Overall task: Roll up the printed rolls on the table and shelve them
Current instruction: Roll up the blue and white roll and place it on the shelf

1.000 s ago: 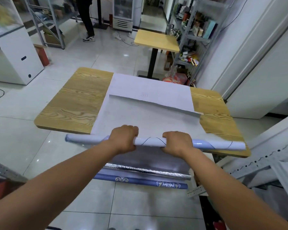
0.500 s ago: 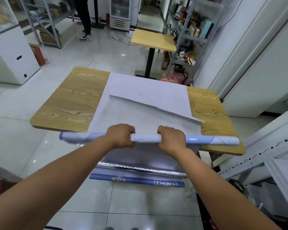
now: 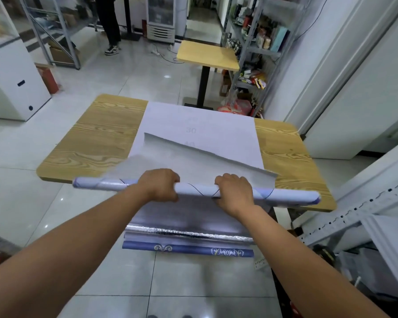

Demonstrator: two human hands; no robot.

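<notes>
Hands grip one printed roll (image 3: 197, 190) at the near edge of the wooden table (image 3: 97, 138): the left hand (image 3: 160, 185) and the right hand (image 3: 234, 191) both curl over its middle, close together. The roll lies crosswise, its ends jutting left and right past the hands. Beyond it a white sheet (image 3: 200, 127) lies flat on the tabletop (a faint "30" shows on it), one layer lifting. Below the near edge hang a silvery roll (image 3: 189, 232) and a blue patterned roll (image 3: 186, 249). A metal shelf rack (image 3: 354, 214) stands at right.
</notes>
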